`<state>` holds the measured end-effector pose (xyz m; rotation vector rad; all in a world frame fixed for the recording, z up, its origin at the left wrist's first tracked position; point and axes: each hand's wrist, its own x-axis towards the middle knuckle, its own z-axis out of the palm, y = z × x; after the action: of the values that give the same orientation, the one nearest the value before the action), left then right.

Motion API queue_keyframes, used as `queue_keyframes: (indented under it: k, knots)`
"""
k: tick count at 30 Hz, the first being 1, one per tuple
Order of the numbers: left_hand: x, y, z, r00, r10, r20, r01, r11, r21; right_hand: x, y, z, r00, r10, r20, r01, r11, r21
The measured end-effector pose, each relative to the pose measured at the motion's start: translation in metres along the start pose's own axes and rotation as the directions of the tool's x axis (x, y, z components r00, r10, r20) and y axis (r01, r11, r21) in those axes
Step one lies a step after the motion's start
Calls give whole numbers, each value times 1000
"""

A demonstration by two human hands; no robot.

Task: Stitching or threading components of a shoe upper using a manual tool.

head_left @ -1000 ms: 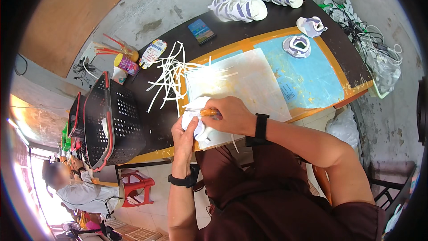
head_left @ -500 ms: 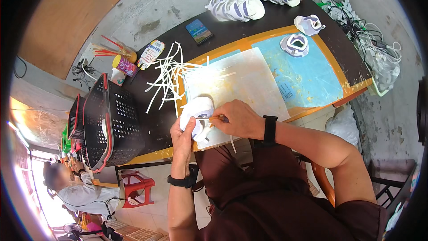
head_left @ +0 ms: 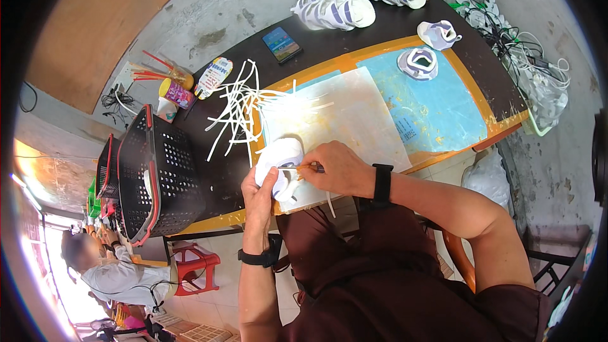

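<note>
A small white shoe upper [head_left: 278, 154] with purple-grey parts is held just over the near edge of the table. My left hand [head_left: 258, 197] is closed on its left side, thumb on top. Pinched in my right hand [head_left: 339, 170] is a thin tool [head_left: 288, 168], whose slim shaft reaches across the upper toward my left thumb. I cannot tell whether its tip is a brush or a point. Beyond my hands lies a loose pile of narrow white strips [head_left: 244, 104]. Two more shoe uppers stand at the right: one [head_left: 418, 64] on the blue sheet, another [head_left: 438, 35] farther back.
Rows of nested uppers [head_left: 361, 0] lie along the back of the dark table. A phone [head_left: 282, 44], a purple-yellow can [head_left: 177, 93] and black perforated baskets [head_left: 164, 177] are on the left side. Cables hang at the right. Farther left, a person [head_left: 126, 278] sits by a red stool [head_left: 194, 269].
My hands, the upper and the tool have stayed practically in place. At the far left, the other person's hands have shifted slightly.
</note>
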<state>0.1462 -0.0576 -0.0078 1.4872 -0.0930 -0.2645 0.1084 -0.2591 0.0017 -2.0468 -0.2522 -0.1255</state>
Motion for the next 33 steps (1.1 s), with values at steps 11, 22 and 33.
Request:
queue_keyframes:
  k: [11, 22, 33]
  knots:
    - [-1, -1, 3, 1000, 0, -5, 0, 1000, -3, 2, -3, -3, 1000, 1, 22, -1, 1000, 9]
    - [-11, -2, 10, 975, 223, 25, -213, 883, 419, 0, -6, 6, 1000, 29, -3, -29, 985, -170]
    - [-13, -23, 21, 909, 405, -103, -274, 763, 585, 1, -32, 5, 995, -52, 88, 82, 915, -394]
